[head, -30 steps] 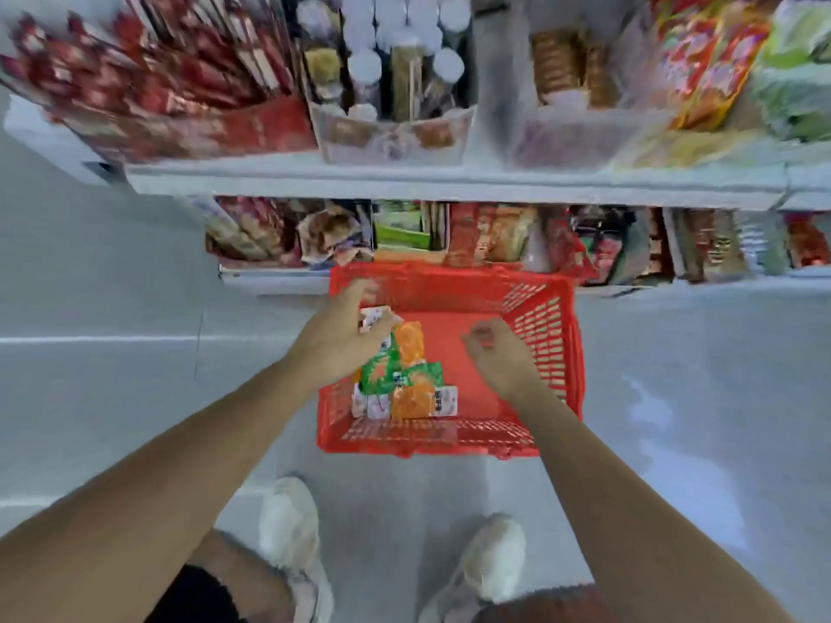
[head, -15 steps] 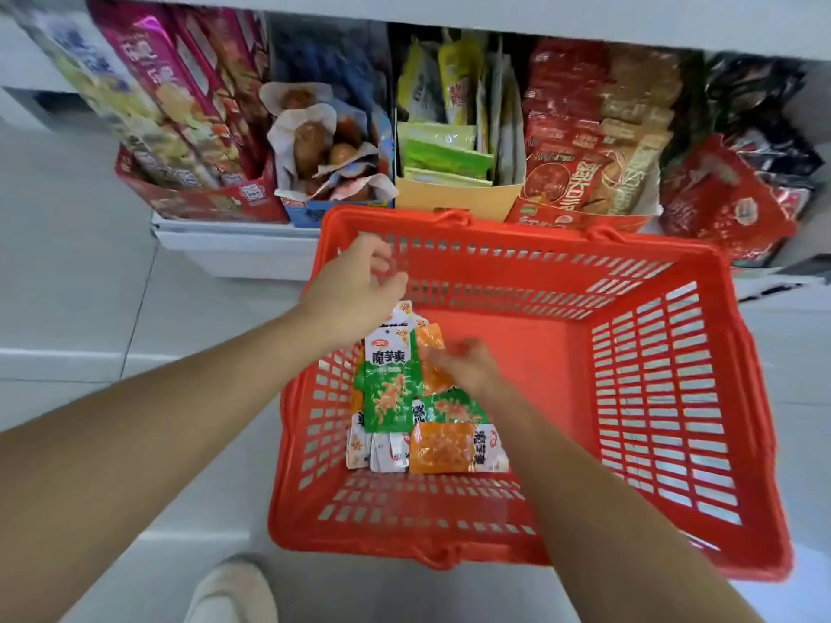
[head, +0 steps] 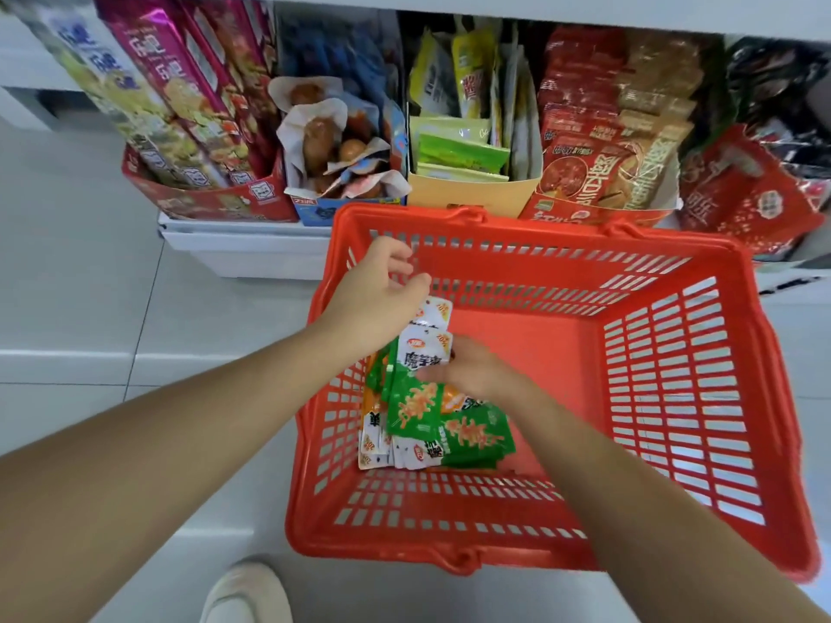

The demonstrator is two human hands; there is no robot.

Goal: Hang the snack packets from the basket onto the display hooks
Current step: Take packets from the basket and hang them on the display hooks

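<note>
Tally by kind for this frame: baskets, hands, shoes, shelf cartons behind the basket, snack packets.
Basket: 1
Hands: 2, left hand and right hand
Shoe: 1
Shelf cartons: 4, red, blue, tan, orange-red
Snack packets: overlapping pile, no reliable count
Total counted: 8
</note>
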